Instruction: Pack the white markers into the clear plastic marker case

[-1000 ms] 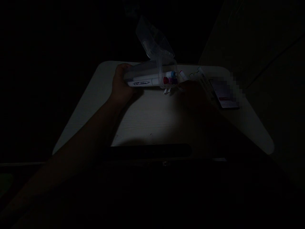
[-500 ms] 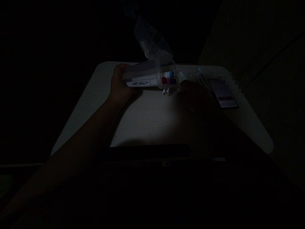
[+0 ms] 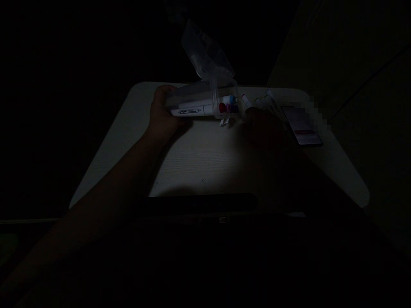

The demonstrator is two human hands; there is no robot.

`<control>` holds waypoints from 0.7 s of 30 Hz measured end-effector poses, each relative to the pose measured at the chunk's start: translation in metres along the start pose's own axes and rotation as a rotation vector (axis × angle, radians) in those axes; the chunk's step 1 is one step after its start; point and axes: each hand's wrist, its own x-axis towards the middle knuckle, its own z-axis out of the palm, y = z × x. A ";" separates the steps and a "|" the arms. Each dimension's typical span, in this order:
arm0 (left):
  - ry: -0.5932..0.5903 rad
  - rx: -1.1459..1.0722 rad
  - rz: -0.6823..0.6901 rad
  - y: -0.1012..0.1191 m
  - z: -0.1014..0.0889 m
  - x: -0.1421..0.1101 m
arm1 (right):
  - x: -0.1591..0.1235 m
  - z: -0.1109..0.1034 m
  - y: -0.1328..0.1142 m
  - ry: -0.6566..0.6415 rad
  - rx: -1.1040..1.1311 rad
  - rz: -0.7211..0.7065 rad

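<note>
- At the left of the head view, the left hand (image 3: pixel 161 117) has its fingers wrapped around the base of a clear box (image 3: pixel 189 91); whether the box rests on the tabletop (image 3: pixel 199 158) or hangs just above it, I cannot tell.
- Rightward from those fingers, pens (image 3: pixel 189 112) lie lengthwise in the box, red, purple and blue ends at its open mouth; the lid (image 3: pixel 207 53) stands tilted up from there.
- Just beside that mouth, the right hand (image 3: pixel 263 127) is in deep shade; whether its fingers pinch anything or are spread, I cannot tell.
- Just past the right fingers, loose pens (image 3: pixel 246 101) lie on the tabletop; farther right is a phone (image 3: pixel 302 126).
- By this pose, the step in hand seems to be bracing the box while the right fingers work near its mouth.
- The next move would call for a firm left hold and right fingers clear of the pen ends.
</note>
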 end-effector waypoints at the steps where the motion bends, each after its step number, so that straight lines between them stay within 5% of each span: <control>1: -0.002 -0.001 -0.001 0.000 0.000 0.000 | -0.001 -0.002 0.001 -0.011 -0.005 -0.003; 11: 0.031 0.007 0.011 0.006 0.002 0.000 | 0.002 0.004 -0.003 0.043 0.031 0.006; 17: 0.028 0.054 0.007 0.013 0.007 -0.004 | 0.000 0.001 -0.002 -0.049 0.003 -0.021; 21: 0.040 0.064 -0.020 0.014 0.009 -0.005 | 0.004 0.008 -0.001 0.029 0.009 -0.033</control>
